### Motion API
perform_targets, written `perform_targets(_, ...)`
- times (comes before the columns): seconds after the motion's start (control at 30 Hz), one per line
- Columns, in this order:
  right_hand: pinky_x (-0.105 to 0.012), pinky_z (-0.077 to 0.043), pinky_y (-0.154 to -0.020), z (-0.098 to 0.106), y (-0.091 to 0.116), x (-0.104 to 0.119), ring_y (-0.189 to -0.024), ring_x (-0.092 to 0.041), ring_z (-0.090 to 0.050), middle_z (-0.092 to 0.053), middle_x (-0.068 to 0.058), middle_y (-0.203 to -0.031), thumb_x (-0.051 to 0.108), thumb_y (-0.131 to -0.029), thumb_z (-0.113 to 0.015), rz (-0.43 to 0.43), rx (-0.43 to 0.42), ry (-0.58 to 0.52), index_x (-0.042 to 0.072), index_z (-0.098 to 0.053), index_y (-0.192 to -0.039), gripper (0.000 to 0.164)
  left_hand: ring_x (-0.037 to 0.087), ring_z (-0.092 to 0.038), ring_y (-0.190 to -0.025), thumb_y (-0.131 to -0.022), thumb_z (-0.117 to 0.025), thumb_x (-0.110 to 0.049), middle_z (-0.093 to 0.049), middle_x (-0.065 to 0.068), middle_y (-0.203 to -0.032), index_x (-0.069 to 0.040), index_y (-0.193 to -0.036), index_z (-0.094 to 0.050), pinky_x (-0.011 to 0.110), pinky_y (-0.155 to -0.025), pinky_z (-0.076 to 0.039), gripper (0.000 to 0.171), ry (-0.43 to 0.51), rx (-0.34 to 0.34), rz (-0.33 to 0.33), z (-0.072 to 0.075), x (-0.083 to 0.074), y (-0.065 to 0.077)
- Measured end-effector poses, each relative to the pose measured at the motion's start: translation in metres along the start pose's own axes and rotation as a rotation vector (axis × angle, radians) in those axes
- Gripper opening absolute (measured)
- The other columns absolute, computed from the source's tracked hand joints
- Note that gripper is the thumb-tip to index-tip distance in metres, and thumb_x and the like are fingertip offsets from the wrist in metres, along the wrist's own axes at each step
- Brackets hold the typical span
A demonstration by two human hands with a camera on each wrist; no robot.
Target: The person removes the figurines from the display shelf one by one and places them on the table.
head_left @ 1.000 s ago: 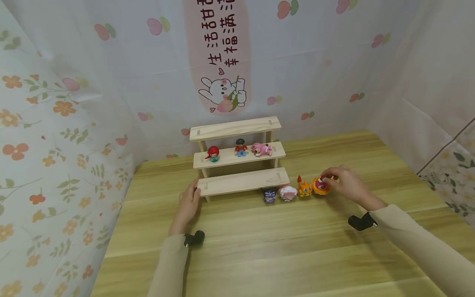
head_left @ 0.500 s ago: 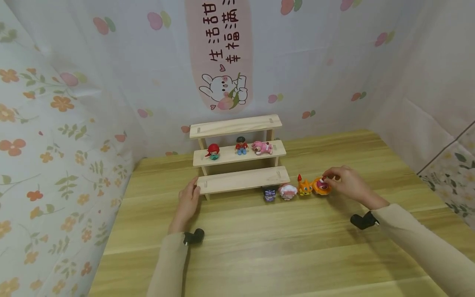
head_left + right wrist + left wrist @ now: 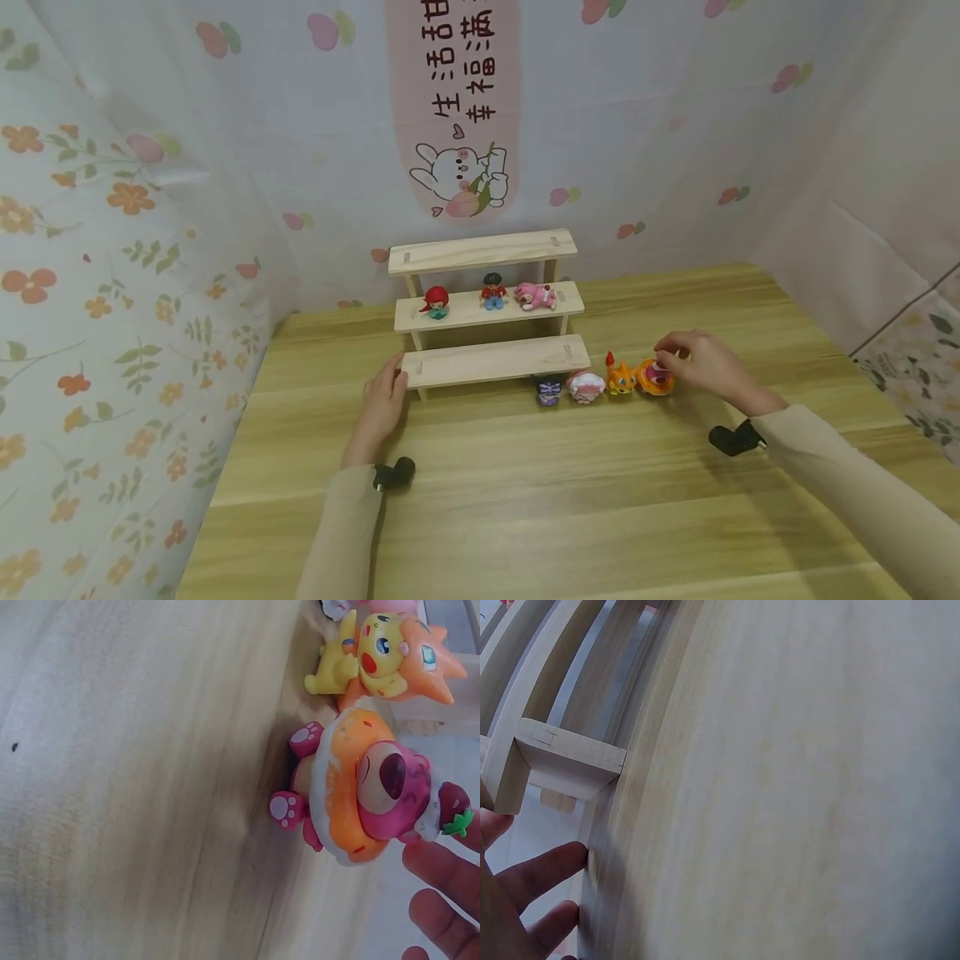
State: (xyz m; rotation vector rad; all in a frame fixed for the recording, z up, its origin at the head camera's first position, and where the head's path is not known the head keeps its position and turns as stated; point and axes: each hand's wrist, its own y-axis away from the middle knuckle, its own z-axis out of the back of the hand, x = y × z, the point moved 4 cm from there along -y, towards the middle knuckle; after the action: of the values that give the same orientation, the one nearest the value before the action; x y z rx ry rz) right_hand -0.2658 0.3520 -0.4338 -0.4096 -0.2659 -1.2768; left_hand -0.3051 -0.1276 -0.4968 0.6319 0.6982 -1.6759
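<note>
In the head view my left hand [image 3: 381, 408] is at the left end of a three-tier wooden display shelf [image 3: 495, 360], touching its lowest tier. The left wrist view shows its fingers [image 3: 547, 871] fairly straight and spread by the table surface. At the right my right hand [image 3: 705, 367] pinches the top of a pink bear figurine [image 3: 657, 377], near its strawberry [image 3: 455, 806]. The bear wears an orange ring and sits upright on the table. Beside it stands an orange and yellow figurine [image 3: 621, 381]. My right thumb is out of the right wrist view.
A pink and white figurine [image 3: 586, 387] and a dark purple one [image 3: 548, 392] continue the row before the shelf. The middle tier bears a red-haired figurine [image 3: 435, 303], a red-jacketed one [image 3: 492, 292] and a lying pink one [image 3: 536, 296]. Patterned cloth [image 3: 315, 142] hangs behind the table.
The head view has shifted slightly. The bear figurine has turned a little under my right hand and its face shows more to the front. My left hand stays at the shelf.
</note>
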Motion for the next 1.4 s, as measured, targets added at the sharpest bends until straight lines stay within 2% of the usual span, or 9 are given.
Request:
perform_targets(0.27,-0.033,-0.044,-0.066,-0.003,-0.009,-0.001,-0.079,-0.02,-0.057,-0.07,-0.004,-0.087,0.02,-0.093,-0.058,-0.021,0.003,0.013,0.003,-0.071,-0.101,0.022,0.043,-0.043,-0.126,-0.105,-0.035,-0.017,-0.047,0.03,-0.136,0.002,-0.146,-0.031,0.053,-0.109,-0.018,0.045,-0.006,-0.008,0.004,0.001,0.0,0.0)
perform_targets(0.43,-0.034,-0.046,-0.066,-0.003,-0.019,0.006,-0.081,-0.021,-0.058,-0.069,-0.006,-0.088,0.024,-0.096,-0.056,-0.026,0.018,-0.007,0.003,-0.07,-0.104,0.027,0.044,-0.041,-0.128,-0.104,-0.035,-0.017,-0.046,0.031,-0.136,0.002,-0.145,-0.031,0.054,-0.109,-0.017,0.045,0.0,-0.008,-0.014,0.001,-0.001,0.0)
perform_targets(0.67,-0.038,-0.046,-0.071,0.007,-0.046,0.031,-0.087,-0.023,-0.058,-0.069,-0.009,-0.1,0.032,-0.097,-0.053,-0.028,0.036,-0.038,0.007,-0.069,-0.11,0.032,0.044,-0.044,-0.125,-0.104,-0.036,-0.015,-0.047,0.031,-0.135,0.003,-0.145,-0.032,0.054,-0.109,-0.018,0.045,0.001,-0.014,-0.019,0.001,0.0,-0.001)
perform_targets(1.13,-0.034,-0.045,-0.067,0.007,-0.116,0.094,-0.081,-0.022,-0.06,-0.07,-0.01,-0.093,0.021,-0.092,-0.063,0.15,-0.056,-0.095,0.005,-0.071,-0.103,0.021,0.045,-0.037,-0.13,-0.104,-0.036,-0.017,-0.047,0.03,-0.137,0.0,-0.146,-0.031,0.056,-0.11,-0.017,0.045,0.024,0.002,0.017,0.002,0.001,0.001)
perform_targets(1.4,-0.031,-0.042,-0.064,-0.003,-0.138,0.109,-0.075,-0.022,-0.056,-0.07,-0.01,-0.089,0.017,-0.09,-0.064,0.142,-0.023,-0.116,0.004,-0.071,-0.099,0.018,0.044,-0.037,-0.13,-0.104,-0.037,-0.017,-0.044,0.028,-0.141,-0.001,-0.146,-0.032,0.056,-0.108,-0.021,0.045,0.02,-0.005,0.018,0.003,0.0,0.002)
